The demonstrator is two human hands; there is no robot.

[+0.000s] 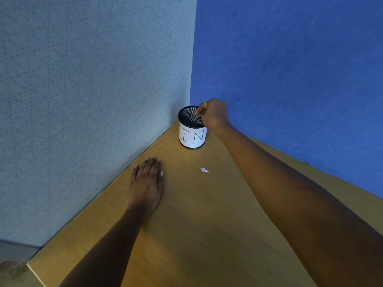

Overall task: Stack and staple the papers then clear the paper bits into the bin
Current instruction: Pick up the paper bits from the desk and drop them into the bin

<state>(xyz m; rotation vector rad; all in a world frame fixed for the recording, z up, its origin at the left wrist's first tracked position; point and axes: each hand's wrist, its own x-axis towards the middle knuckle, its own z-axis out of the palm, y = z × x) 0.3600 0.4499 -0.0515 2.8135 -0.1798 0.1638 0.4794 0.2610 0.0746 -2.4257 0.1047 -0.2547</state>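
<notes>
Right hand (213, 114) is hovering over the bin (191, 129), fingers bunched, around what I cannot tell; paper bits (204, 170) at its five o'clock are waiting.

White label (193, 138) on the bin (187, 116) reads "IN", perhaps "BIN".

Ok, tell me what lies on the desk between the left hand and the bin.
Head view: bare desk between the left hand and the bin; the paper bits lie off to the right.
</notes>
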